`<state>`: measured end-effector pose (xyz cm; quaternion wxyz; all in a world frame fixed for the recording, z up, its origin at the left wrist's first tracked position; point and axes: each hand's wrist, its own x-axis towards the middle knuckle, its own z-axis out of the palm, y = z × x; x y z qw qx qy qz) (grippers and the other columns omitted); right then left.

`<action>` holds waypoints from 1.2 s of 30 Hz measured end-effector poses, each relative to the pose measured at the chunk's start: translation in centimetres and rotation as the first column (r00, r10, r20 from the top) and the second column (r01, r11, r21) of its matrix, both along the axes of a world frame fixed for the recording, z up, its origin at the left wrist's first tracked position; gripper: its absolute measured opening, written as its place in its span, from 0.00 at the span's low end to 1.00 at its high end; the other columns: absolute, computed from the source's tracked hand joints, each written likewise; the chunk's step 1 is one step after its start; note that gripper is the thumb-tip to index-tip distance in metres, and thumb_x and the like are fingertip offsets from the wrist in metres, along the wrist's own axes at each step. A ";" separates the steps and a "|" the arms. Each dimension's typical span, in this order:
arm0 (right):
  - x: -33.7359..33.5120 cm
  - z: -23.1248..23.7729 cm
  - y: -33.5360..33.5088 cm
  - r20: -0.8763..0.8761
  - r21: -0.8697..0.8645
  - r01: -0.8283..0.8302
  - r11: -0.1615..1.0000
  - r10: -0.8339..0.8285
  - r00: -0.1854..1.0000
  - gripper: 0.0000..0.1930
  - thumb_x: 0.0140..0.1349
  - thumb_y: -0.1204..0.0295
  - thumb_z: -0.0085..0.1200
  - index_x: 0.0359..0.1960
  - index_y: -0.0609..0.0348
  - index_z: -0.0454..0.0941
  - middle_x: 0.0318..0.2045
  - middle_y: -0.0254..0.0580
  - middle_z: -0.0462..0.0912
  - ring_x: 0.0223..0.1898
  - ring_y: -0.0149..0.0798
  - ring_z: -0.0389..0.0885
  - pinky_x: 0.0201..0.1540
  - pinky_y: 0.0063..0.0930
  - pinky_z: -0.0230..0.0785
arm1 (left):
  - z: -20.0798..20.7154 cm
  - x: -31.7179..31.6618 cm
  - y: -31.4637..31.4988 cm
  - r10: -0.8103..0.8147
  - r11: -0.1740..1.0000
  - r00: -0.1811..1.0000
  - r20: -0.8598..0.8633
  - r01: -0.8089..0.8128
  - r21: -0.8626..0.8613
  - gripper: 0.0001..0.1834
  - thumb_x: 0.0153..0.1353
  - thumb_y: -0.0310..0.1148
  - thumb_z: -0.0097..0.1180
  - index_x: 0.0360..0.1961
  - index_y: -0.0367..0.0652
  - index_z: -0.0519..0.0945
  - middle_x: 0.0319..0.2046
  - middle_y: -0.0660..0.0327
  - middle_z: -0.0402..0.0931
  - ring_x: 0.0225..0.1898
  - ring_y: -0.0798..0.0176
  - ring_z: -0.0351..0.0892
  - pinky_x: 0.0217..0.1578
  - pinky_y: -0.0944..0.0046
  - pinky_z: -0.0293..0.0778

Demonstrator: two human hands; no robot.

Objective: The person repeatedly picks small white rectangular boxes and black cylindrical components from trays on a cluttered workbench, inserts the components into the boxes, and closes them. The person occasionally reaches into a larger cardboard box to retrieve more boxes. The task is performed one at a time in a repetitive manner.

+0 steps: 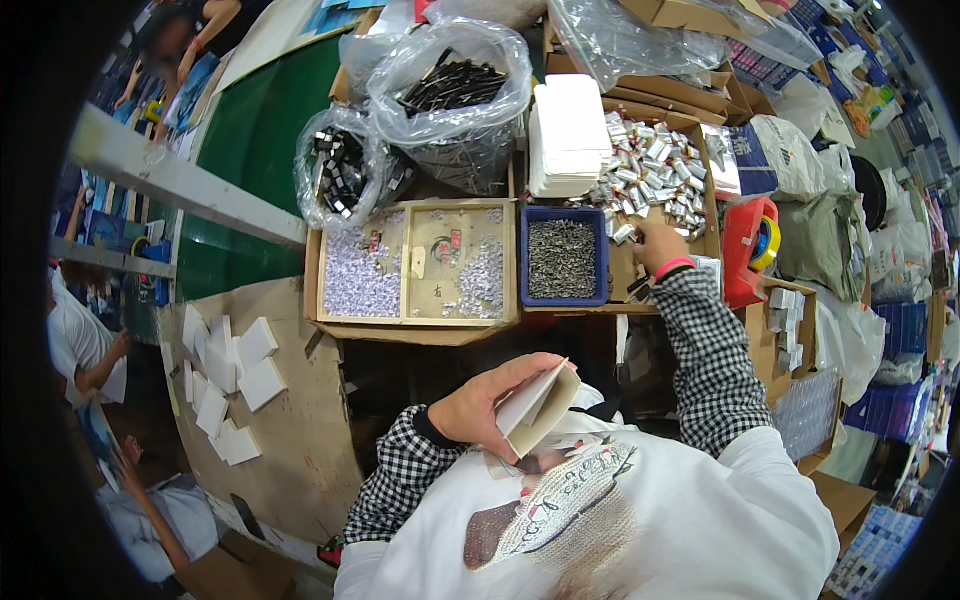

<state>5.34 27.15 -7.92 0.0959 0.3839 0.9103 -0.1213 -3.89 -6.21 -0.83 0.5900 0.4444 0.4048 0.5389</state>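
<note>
My left hand point(488, 403) holds a small open white box point(537, 405) close to my chest, fingers wrapped around its side. My right hand point(657, 245) reaches forward into a cardboard box point(700, 135) full of small silver wrapped pieces point(650, 175) and rests at the near edge of the pile, fingers curled down among them. What the fingers hold is hidden. A blue tray of dark metal parts point(563, 258) sits just left of that hand. Both sleeves are black-and-white checked.
A wooden two-compartment tray of small pale bits point(412, 264) lies left of the blue tray. Plastic bags of dark parts point(452, 90) and a stack of flat white boxes point(567, 135) stand behind. Folded white boxes point(228, 385) lie on cardboard at left. A red tape dispenser point(750, 245) is right.
</note>
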 end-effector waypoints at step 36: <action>-2.7 17.3 -22.4 -0.560 -0.796 -0.412 0.443 -0.282 0.779 0.06 0.57 0.78 0.56 0.36 0.65 0.76 0.31 0.37 0.80 0.31 0.24 0.78 0.34 0.17 0.73 | -2.3 -1.9 -4.4 0.322 0.941 0.855 0.407 -0.336 -0.039 0.58 0.35 0.34 0.73 0.66 0.41 0.49 0.60 0.61 0.59 0.60 0.65 0.60 0.60 0.63 0.55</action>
